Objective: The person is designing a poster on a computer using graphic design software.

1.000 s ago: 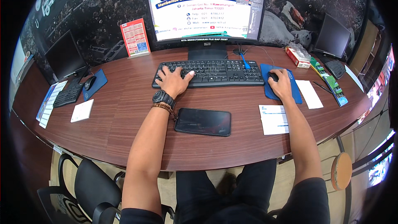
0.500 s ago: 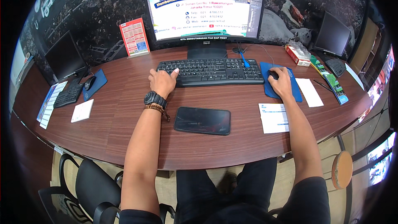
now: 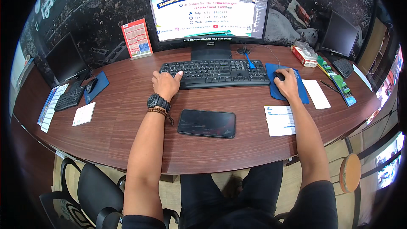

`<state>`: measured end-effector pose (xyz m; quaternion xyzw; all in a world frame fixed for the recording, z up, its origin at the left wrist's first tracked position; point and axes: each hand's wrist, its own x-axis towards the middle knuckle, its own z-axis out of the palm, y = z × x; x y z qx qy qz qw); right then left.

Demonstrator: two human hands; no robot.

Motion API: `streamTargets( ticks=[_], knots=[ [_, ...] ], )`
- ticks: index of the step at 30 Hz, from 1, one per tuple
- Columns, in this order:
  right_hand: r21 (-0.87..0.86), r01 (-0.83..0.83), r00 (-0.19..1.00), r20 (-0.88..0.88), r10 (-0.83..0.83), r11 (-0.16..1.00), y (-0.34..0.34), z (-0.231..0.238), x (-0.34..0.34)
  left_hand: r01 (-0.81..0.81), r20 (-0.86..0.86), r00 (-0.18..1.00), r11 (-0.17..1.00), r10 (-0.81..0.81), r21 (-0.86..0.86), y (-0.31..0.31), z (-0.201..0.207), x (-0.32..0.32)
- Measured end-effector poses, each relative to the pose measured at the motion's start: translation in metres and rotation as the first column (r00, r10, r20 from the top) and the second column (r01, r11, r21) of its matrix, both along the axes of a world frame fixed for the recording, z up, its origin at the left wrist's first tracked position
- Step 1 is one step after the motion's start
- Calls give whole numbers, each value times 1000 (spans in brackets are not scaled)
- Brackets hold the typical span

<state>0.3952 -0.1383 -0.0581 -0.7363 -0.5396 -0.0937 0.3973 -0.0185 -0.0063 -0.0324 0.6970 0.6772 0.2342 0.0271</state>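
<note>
My left hand (image 3: 166, 85) rests on the left end of a black keyboard (image 3: 216, 76), fingers apart on the keys and thumb stretched to the right. Nothing is held in it. A black watch (image 3: 159, 101) and a bead bracelet circle that wrist. My right hand (image 3: 287, 82) is curved over a dark computer mouse (image 3: 280, 76), mostly covered by the fingers, on a blue mouse pad (image 3: 302, 95). Behind the keyboard stands a curved monitor (image 3: 207, 15) showing a banner layout with editing panels. A black smartphone (image 3: 206, 123) lies face up between my forearms.
A printed paper (image 3: 277, 121) lies partly under my right forearm; a white sheet (image 3: 316, 94) is beside the pad. A red desk calendar (image 3: 136, 38) stands left of the monitor. Second screens (image 3: 65, 57) flank both sides. A red-white box (image 3: 304, 56) sits at the right.
Both hands keep their places on the keyboard and the mouse. The picture on the monitor looks the same; the view has shifted only very slightly.
</note>
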Motion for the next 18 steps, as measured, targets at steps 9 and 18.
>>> streamTargets(
  ticks=[9,18],
  knots=[
    [-2,-8,1000,0,8,1000,-1,2,-1,4,-20,1000,1000,-4,-14,-1,1,0],
    [-43,8,1000,8,-8,999,-2,3,-1,10,-2,1000,1000,-10,1,-1,0,1]
  ],
)
